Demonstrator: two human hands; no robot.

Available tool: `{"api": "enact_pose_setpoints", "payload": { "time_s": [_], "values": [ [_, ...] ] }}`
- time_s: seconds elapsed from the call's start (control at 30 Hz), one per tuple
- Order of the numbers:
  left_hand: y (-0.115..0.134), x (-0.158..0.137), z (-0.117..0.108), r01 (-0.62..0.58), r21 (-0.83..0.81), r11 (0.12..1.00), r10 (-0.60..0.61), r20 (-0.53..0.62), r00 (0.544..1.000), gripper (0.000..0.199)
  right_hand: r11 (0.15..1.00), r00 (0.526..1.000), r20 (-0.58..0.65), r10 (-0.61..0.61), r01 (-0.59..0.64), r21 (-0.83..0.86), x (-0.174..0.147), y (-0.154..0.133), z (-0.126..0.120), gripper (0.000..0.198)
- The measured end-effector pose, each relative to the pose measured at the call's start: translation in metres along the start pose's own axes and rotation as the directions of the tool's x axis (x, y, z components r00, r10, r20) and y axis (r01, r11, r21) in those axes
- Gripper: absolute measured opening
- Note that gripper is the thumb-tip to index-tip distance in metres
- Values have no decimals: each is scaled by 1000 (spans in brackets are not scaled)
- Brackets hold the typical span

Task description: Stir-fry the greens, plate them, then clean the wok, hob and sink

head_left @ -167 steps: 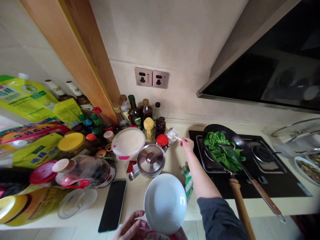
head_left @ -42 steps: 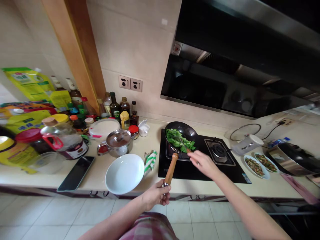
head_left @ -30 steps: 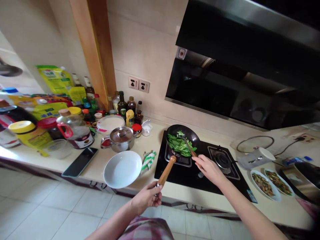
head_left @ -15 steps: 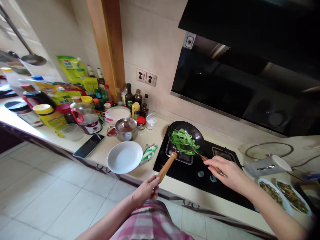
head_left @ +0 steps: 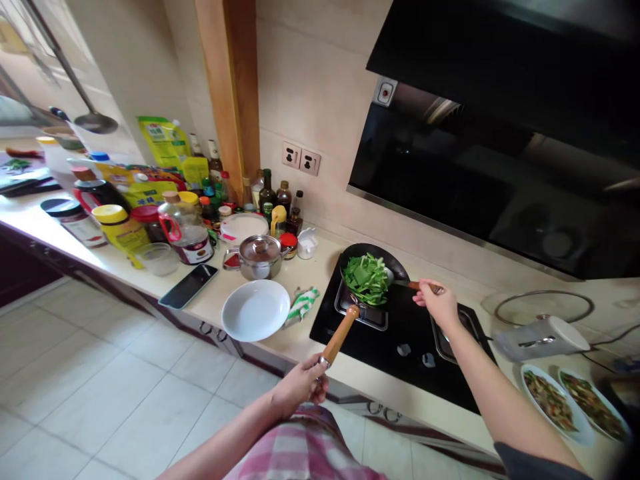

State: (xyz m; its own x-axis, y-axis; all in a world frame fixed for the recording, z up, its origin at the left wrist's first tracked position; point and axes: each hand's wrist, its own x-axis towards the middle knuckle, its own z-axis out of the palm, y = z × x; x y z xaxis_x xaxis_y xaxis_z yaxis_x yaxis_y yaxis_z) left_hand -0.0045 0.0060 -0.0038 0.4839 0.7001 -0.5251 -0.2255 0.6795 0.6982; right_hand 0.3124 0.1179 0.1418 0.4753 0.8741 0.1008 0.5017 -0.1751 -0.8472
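A dark wok (head_left: 395,259) sits on the left burner of the black gas stove (head_left: 370,357), holding a heap of chopped leafy greens (head_left: 367,280). My left hand (head_left: 306,381) is closed around the end of the wok's wooden handle (head_left: 341,337). Over the stove, right of the wok, my right hand (head_left: 438,303) grips the wooden handle of a spatula (head_left: 413,285). Its metal head reaches into the right side of the greens and is partly hidden by them.
Left of the stove are a white plate (head_left: 256,312), a green-striped packet (head_left: 303,303), a lidded pot (head_left: 261,257), a phone (head_left: 189,287) and several bottles. To the right stand two dishes of cooked food (head_left: 553,400) and a glass lid (head_left: 544,308). A range hood (head_left: 465,167) overhangs the stove.
My right hand has moved up and away from me with the spatula, which now lies flatter. The greens are heaped higher toward the wok's middle. My left hand keeps its hold.
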Motion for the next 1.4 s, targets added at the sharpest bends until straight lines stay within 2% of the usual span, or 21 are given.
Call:
{"api": "enact_pose_setpoints", "payload": {
  "time_s": [0.07,0.1,0.17,0.23,0.33,0.4,0.43,0.5,0.6,0.7,0.77,0.83,0.93,1.0,1.03,1.1,1.17,1.2,1.27,1.33,1.4],
  "values": [
    [1,-1,1,1,-7,1000,-1,4,1000,67,983,986,63,-154,159,-88,-5,2,8,31],
    [2,-1,1,1,-10,1000,-1,4,1000,68,949,962,87,-257,268,-166,-6,4,12,30],
    [3,-2,2,0,-9,1000,0,0,1000,68,820,882,119,-457,469,-328,-6,11,23,28],
    [4,-3,3,-1,1,1000,1,-9,1000,69,679,787,181,-590,605,-416,-7,22,37,28],
    [7,-4,3,11,28,1000,-11,-11,1000,69,531,653,405,-639,756,-382,-23,35,46,31],
    [9,-4,3,23,50,998,-23,0,1000,68,439,552,558,-619,833,-337,-42,31,31,31],
    [10,-4,2,27,58,998,-28,13,1000,68,404,522,603,-604,852,-332,-53,25,17,31],
    [11,-4,2,29,58,998,-31,38,999,65,377,505,641,-577,862,-340,-75,3,-15,31],
    [9,-2,0,27,33,999,-29,47,998,60,407,516,680,-522,850,-333,-100,-30,-47,29],
    [7,-2,0,12,21,1000,-13,43,999,58,454,547,700,-460,822,-344,-103,-42,-33,27],
    [6,-2,0,-5,30,1000,3,48,999,57,499,622,642,-449,770,-397,-88,-37,-13,27],
    [5,-4,0,-11,45,999,9,42,999,57,591,730,523,-440,674,-443,-63,-29,-3,25],
    [4,-7,0,-2,55,999,0,30,1000,58,786,894,316,-319,436,-438,-20,-25,-17,26],
    [3,-9,0,-2,45,999,1,25,1000,61,883,970,169,-177,232,-407,1,-26,-29,26],
    [3,-9,0,-2,40,999,1,25,1000,62,919,991,92,-98,125,-375,8,-26,-31,25],
    [3,-9,0,-8,34,999,7,25,1000,65,969,998,-42,56,-65,-239,13,-23,-23,22],
    [3,-9,1,-9,37,999,8,20,1000,66,987,986,-76,147,-151,-51,8,-17,-7,22],
    [4,-9,1,-8,37,999,7,17,1000,66,990,989,-44,141,-140,16,3,-14,0,23],
    [5,-9,1,-5,35,999,4,6,1000,65,998,997,56,46,-49,47,-4,-10,5,27],
    [7,-10,1,-5,32,999,6,-11,1000,64,998,990,130,-49,52,-19,-1,-9,-4,28],
    [8,-11,2,-8,25,1000,9,-41,999,63,991,987,133,-88,101,-91,17,-7,-20,26]
  ]
}}
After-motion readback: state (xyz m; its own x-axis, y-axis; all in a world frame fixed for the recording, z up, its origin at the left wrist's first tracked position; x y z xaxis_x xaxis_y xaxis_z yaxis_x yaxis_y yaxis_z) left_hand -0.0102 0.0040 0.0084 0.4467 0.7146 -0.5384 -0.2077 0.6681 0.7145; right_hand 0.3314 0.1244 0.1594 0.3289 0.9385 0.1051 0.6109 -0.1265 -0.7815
